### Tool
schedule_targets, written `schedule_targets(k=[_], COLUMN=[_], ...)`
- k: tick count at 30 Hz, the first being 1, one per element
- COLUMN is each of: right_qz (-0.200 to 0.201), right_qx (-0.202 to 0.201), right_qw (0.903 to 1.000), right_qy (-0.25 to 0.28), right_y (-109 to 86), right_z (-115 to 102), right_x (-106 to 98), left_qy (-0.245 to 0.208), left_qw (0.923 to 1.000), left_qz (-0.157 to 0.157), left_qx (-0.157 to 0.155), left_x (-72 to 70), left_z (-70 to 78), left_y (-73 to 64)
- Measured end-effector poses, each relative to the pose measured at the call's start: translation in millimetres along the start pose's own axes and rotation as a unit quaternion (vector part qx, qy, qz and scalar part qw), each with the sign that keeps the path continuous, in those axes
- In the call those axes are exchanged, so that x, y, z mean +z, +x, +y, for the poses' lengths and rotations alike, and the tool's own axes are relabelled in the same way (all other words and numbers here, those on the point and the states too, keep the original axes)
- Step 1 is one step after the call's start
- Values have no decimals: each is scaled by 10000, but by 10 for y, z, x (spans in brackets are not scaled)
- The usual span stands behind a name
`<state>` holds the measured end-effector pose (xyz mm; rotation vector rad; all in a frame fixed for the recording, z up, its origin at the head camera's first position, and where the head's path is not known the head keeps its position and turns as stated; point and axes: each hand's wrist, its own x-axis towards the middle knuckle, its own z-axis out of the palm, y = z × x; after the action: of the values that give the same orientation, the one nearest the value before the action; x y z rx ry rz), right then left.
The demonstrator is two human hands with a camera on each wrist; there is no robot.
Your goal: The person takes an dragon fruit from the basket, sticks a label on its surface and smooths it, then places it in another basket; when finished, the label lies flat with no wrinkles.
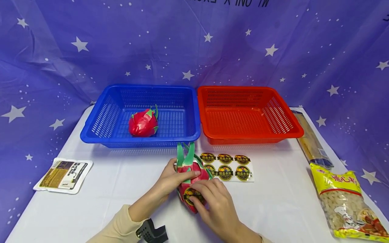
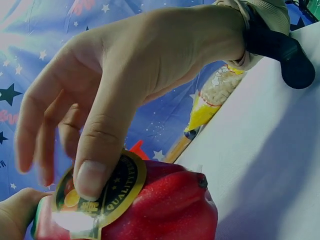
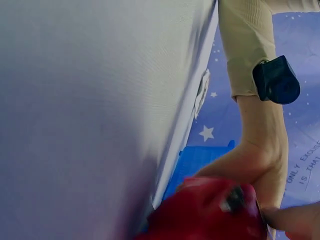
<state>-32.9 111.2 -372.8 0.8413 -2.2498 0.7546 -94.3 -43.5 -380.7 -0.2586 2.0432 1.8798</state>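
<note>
A pink-red dragon fruit (image 1: 185, 199) with green leaf tips is held by my left hand (image 1: 170, 179), its thumb across the front. On its lower side lies a round black-and-gold label sticker (image 2: 125, 185). My right hand (image 1: 217, 202) bends over the fruit, and its thumb presses flat on the sticker in the left wrist view, the other fingers loosely extended. Beside the fruit is a sheet of matching stickers (image 1: 234, 168), partly covered by it. A blurred end of the dragon fruit (image 3: 210, 210) shows in the right wrist view.
Behind stand a blue basket (image 1: 146, 139) with another dragon fruit (image 1: 143, 124) inside and a red basket (image 1: 252, 136). A white-edged packet (image 1: 65, 175) lies at left. At right are a yellow pasta bag (image 1: 346, 202) and a long brown package (image 1: 313, 141).
</note>
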Motion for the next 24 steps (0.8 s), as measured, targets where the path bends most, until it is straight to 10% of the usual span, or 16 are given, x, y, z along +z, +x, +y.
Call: schedule_targets(k=[9, 16, 19, 24], right_qz=[-528, -846, -826, -686], right_qx=[857, 1990, 2796, 4225], right_qw=[9938, 9686, 9390, 8562], right_qy=[473, 1227, 1823, 2893], right_y=[-35, -121, -180, -235], right_z=[102, 153, 123, 45], right_x=[-21, -6, 60, 196], left_qy=[-144, -137, -158, -320], left_qw=[9998, 9999, 9999, 9994], left_qz=[-77, -75, -60, -98], left_qx=[74, 60, 22, -9], left_x=[6, 11, 18, 35], left_z=[-6, -27, -36, -50], left_y=[5, 14, 10, -1])
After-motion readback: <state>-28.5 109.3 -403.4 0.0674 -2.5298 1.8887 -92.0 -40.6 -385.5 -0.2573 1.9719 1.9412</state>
